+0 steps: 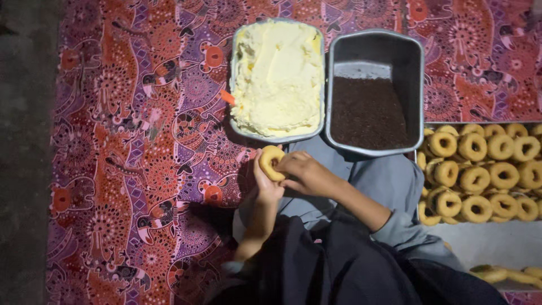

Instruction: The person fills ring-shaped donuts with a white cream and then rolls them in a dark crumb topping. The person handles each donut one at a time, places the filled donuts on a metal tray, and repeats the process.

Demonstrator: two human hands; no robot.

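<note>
left hand (265,183) cupped, right hand (302,172) pinching

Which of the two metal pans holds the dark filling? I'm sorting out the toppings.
The right-hand pan, beside the tray of doughnuts: it is part-filled with dark brown sprinkles, its far end bare. The left pan is heaped with pale yellow cream.

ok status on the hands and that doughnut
Left hand and right hand both grip one plain doughnut. Held near cream tub. Nothing in the way.
</note>
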